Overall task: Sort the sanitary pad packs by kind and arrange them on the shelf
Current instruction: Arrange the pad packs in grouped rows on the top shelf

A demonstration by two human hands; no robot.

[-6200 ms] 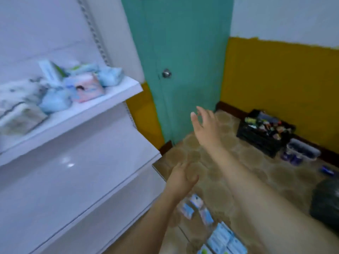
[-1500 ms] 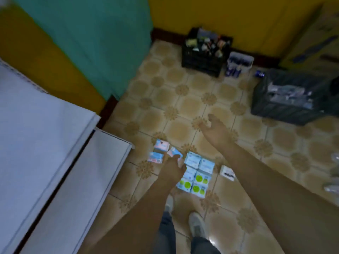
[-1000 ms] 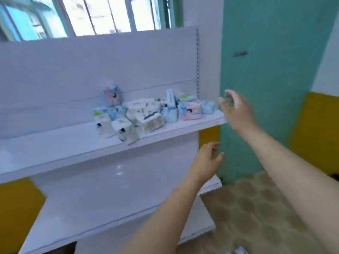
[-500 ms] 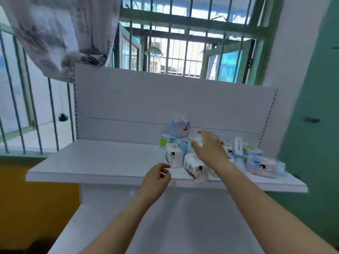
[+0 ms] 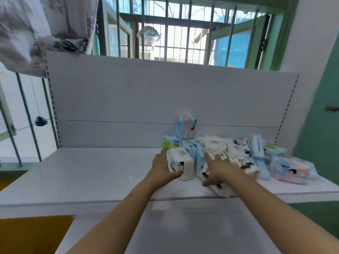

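Now left hand (image 5: 161, 166) holds white pack (image 5: 180, 163) on shelf (image 5: 91, 173)

A white shelf (image 5: 91, 173) with a white back panel (image 5: 128, 99) carries a heap of packs on its right half. At the far side a tall pink-and-blue pack (image 5: 186, 129) stands upright against the panel, a green-dot pack (image 5: 169, 143) just left of it. A white pack (image 5: 180, 163) stands at the heap's left edge. A pink pack (image 5: 291, 170) lies flat at the right end. Another white pack (image 5: 222, 189) overhangs the near edge.
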